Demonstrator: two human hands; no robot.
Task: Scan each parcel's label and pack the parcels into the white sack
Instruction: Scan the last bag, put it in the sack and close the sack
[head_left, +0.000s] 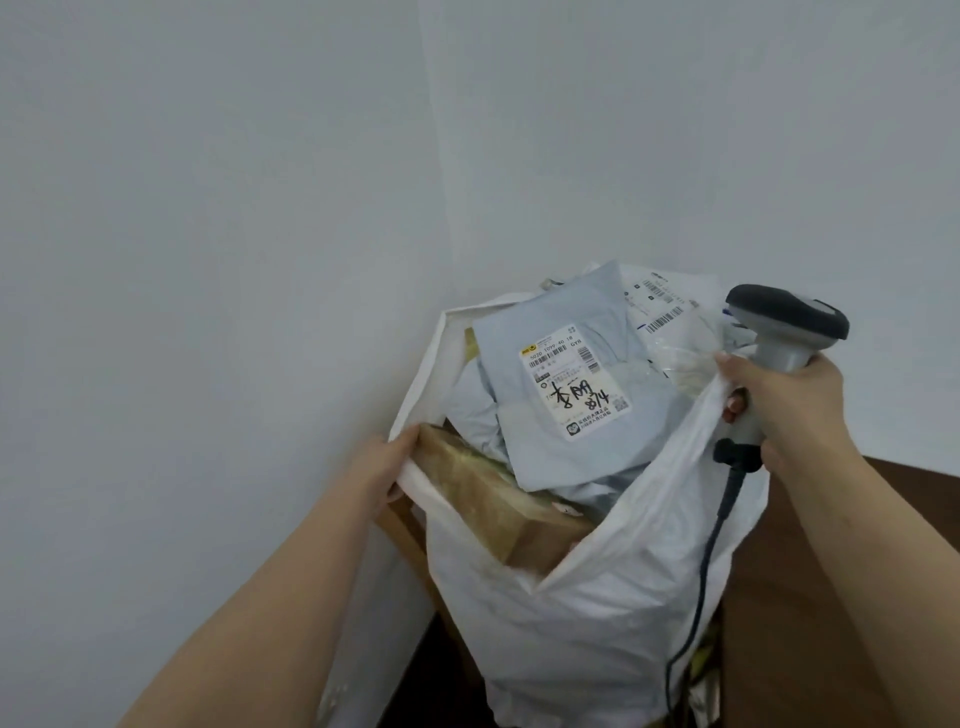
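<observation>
The white sack (597, 623) stands open and full in the middle of the head view. On top lies a pale grey mailer bag (561, 452) with its white label (574, 382) facing up. A brown cardboard box (493, 499) sticks out at the sack's left side. Behind are white parcels with barcodes (662, 301). My left hand (387, 465) grips the sack's left rim. My right hand (789, 400) holds a grey barcode scanner (784, 325) together with the sack's right rim; the scanner's dark cable (706, 566) hangs down over the sack.
White walls meet in a corner behind the sack. A brown wooden surface (852, 597) lies to the right, and a wooden frame edge (410, 535) shows under the sack's left side. A dark floor area (431, 680) is below.
</observation>
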